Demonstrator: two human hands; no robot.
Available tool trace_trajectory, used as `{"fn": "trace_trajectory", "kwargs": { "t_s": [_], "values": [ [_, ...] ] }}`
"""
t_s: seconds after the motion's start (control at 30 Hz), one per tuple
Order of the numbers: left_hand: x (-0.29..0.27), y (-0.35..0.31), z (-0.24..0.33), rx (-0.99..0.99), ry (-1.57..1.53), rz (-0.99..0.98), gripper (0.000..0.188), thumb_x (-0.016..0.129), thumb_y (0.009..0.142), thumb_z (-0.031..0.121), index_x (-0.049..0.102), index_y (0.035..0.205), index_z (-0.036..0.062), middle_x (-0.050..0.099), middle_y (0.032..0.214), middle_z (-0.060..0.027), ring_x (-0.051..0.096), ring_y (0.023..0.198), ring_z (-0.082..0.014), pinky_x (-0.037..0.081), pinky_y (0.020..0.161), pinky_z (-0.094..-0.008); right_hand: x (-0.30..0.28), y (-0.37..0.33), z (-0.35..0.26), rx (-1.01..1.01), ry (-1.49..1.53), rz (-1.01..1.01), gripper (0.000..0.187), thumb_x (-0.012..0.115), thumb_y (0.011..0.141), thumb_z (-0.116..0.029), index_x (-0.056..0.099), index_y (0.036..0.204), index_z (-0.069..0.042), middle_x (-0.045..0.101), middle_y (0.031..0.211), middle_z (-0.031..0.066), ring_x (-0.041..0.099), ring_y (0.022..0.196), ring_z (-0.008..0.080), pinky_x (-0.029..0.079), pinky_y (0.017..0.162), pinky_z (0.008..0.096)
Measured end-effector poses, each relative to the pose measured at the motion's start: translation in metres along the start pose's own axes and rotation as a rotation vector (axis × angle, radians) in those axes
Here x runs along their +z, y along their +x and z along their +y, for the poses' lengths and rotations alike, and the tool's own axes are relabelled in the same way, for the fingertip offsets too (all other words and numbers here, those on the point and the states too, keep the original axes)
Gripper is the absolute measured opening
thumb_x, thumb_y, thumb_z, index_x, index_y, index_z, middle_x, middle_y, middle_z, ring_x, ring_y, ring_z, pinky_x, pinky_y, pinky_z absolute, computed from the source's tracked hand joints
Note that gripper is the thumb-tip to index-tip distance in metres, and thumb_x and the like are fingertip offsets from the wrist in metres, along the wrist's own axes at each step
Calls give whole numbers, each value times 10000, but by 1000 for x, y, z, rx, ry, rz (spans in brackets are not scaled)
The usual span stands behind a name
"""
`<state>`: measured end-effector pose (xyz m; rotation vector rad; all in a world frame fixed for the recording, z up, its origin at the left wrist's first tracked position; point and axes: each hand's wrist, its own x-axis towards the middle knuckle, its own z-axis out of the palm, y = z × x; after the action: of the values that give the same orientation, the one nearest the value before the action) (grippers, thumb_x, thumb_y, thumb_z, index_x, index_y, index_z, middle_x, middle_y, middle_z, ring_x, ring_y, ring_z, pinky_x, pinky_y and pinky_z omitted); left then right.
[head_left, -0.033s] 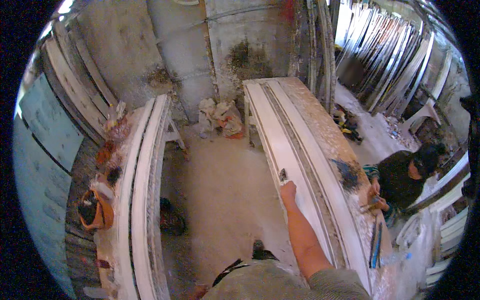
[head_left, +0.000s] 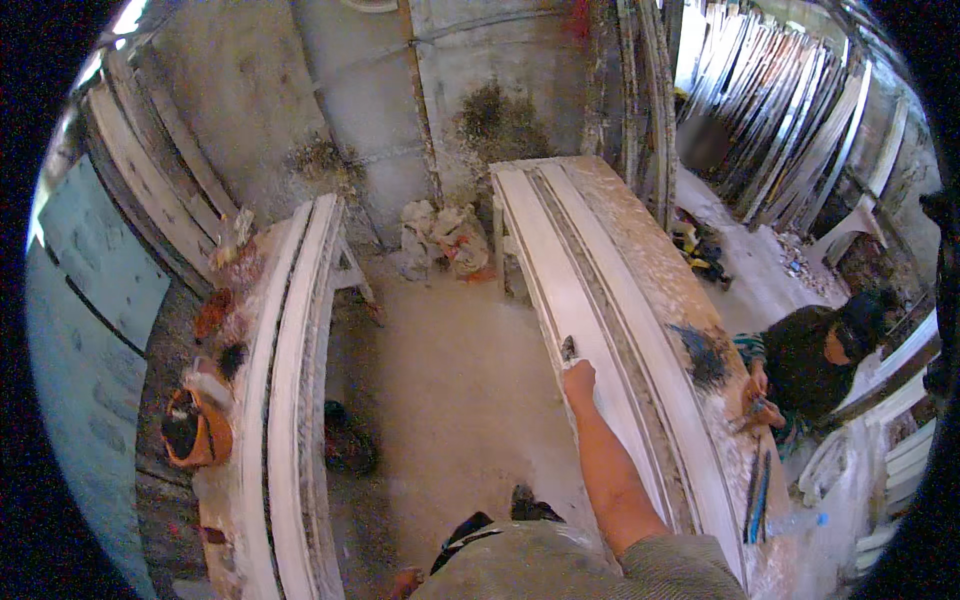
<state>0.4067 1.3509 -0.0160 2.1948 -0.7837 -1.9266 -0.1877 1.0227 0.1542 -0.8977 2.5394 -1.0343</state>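
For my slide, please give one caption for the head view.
Right hand presses a small dark tool on a long white frame; another person crouches beside the bench.

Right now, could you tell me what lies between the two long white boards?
In the head view, dusty bare floor separates the left board from the right board; rags lie at its far end.

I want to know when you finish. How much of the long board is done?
Most of the long white frame piece already looks coated white. The right hand presses a small scraper on it about halfway along. The stretch nearest the person looks rougher. The left hand is out of view.
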Motion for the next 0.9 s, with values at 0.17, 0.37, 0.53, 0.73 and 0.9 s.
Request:
{"fn": "trace_trajectory", "kwargs": {
  "t_s": [0.17,0.37,0.53,0.73,0.9],
  "values": [
    [22,62,131,147,-66,87,230,567,975,221,652,1090,41,690,935,-72,652,825,-216,524,642,-397,67,119,-64,68,-36,-95,256,708,764,-139,664,926,55,691,967,302,678,937,464,554,818,508],
    [32,156,270,244,-104,44,249,568,973,238,650,1085,32,683,944,-72,645,839,-210,522,673,-391,143,240,-147,-13,-2,-101,287,723,753,-152,655,941,53,686,987,309,679,943,462,561,832,500],
    [-1,231,401,101,29,-13,272,592,951,266,661,1068,31,679,901,-73,636,810,-208,517,677,-384,206,339,-225,-48,34,-63,301,744,753,-192,644,922,35,687,967,299,672,946,473,553,844,510],
    [-42,335,619,130,202,-5,303,620,925,301,675,1048,30,675,849,-74,624,775,-205,512,683,-375,265,443,-301,43,-97,-42,278,731,799,-212,640,917,23,690,989,268,672,973,448,550,836,515],
    [-44,437,834,452,247,117,330,644,903,330,687,1031,29,671,805,-75,615,746,-203,507,687,-368,321,527,-333,-143,-118,-106,289,742,769,-173,631,912,53,686,935,270,683,927,432,565,814,489]
  ]
}}
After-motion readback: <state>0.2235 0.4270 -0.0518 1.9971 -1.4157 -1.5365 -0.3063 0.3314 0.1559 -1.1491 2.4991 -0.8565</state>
